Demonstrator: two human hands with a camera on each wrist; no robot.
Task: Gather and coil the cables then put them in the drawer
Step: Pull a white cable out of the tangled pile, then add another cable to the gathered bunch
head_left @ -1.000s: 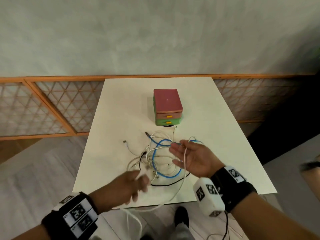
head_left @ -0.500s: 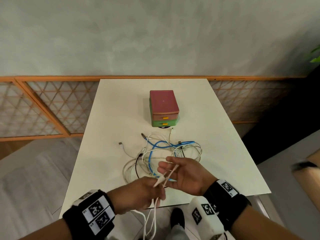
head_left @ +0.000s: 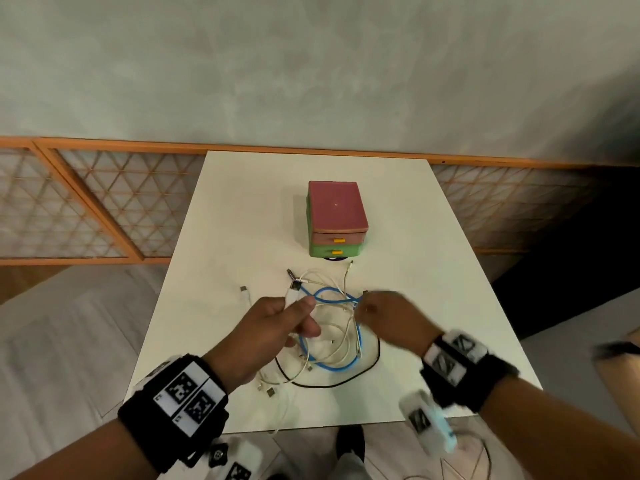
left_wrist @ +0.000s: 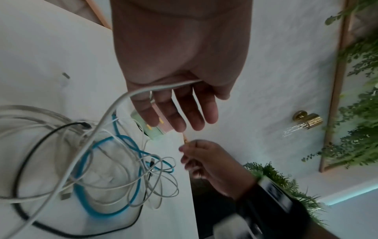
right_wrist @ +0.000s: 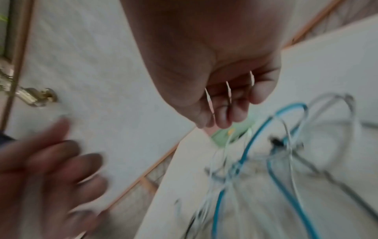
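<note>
A tangle of cables lies on the white table: a blue cable, a black cable and several white ones. My left hand is over the tangle's left side and pinches a white cable that trails down to the pile. My right hand is blurred, palm down, over the right loop of the blue cable; its fingers are curled, and whether they hold anything is hidden. The small drawer box stands behind the cables, both drawers closed.
A white cable end lies apart to the left of the tangle. Some white cable hangs over the table's near edge. A wooden lattice rail runs along the wall behind the table.
My left hand has moved forward from the near edge into the tangle, still with the white cable. My right hand has turned palm down and moved right, away from the left.
</note>
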